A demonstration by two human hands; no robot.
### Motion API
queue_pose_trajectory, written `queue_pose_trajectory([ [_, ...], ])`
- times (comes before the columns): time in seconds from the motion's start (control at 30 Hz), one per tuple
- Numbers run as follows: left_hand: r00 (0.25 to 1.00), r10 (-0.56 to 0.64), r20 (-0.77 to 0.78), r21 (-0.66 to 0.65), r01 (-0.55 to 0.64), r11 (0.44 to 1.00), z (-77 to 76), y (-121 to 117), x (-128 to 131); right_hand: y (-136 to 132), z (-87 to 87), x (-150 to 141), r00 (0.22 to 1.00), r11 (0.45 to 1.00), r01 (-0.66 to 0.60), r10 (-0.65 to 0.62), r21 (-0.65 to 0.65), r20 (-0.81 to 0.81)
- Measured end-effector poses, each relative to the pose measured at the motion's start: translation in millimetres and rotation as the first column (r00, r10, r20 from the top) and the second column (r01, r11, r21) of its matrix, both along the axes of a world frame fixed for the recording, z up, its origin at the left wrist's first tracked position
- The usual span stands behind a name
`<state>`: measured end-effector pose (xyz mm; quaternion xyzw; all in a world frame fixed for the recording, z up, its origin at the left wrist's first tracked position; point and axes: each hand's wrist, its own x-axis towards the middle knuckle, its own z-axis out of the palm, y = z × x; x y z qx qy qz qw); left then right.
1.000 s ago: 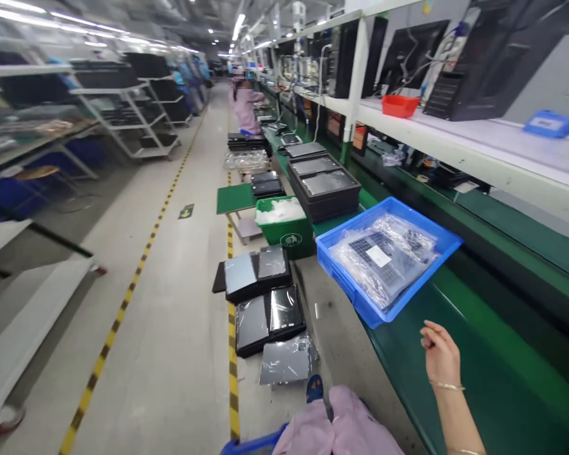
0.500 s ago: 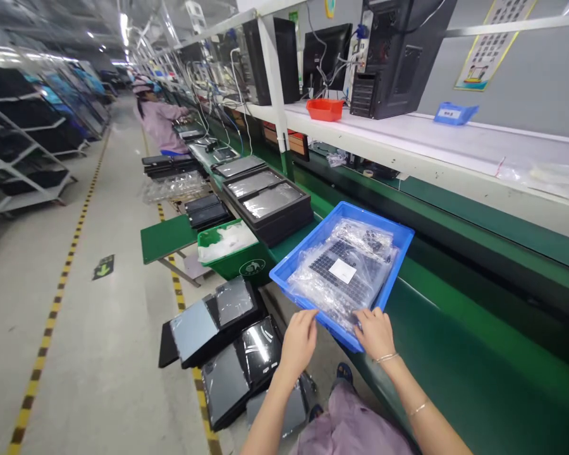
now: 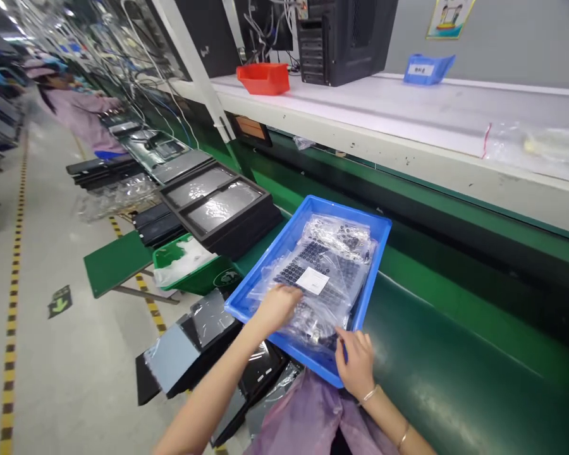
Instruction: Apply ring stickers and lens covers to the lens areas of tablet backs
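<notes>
A blue plastic tray point(image 3: 384, 243) sits tilted on the green bench in front of me. Inside lie clear plastic bags point(image 3: 344, 237) with sheets of small round black parts; the top bag carries a white label point(image 3: 313, 280). My left hand point(image 3: 281, 308) reaches over the tray's left side, its fingers curled closed on the plastic of the labelled bag. At the near right corner, my right hand point(image 3: 356, 360) has its fingertips closed at the bag's edge, with the palm over the tray rim. Both sets of fingertips are partly hidden.
Dark foam trays with film-covered panels point(image 3: 227, 208) stand beyond the blue tray. A green bin point(image 3: 199, 281) and stacked panels point(image 3: 180, 354) are at the left. The white shelf above holds a red bin point(image 3: 263, 79) and a blue bin point(image 3: 427, 69). A co-worker point(image 3: 76, 114) sits farther along.
My left hand has moved from the tray's near rim onto the bag inside. My right hand stays by the near right corner. The view has turned right and the blue tray appears closer.
</notes>
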<state>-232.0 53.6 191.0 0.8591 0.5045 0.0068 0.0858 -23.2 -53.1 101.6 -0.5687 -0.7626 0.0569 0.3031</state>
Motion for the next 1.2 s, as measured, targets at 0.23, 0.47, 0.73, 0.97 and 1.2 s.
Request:
queue_pose_trajectory([
  [0.23,0.983,-0.019,0.181,0.277,-0.032,0.96,51.7,118.7,13.1,3.2,11.8,-16.8,0.983,0.988,0.111,-0.093,-0.108,0.161],
  [0.47,0.947,-0.161,0.276,0.337,0.061,0.939,57.4,175.4,30.4,21.1,26.6,-53.9,0.929,0.96,0.177,-0.091,-0.215,0.359],
  [0.73,0.849,-0.382,0.364,0.284,0.289,0.914,40.8,176.4,12.8,73.2,40.8,-60.1,0.895,0.959,0.059,0.072,-0.278,0.439],
  [0.97,0.713,-0.507,0.484,0.366,0.361,0.858,43.1,144.1,-15.2,108.1,63.5,-22.6,0.959,0.959,0.054,0.028,-0.277,0.283],
  [1.2,0.491,-0.814,0.309,0.744,0.409,0.529,47.8,87.7,-57.6,140.9,72.9,0.8,0.989,0.964,0.132,-0.113,-0.232,0.092],
])
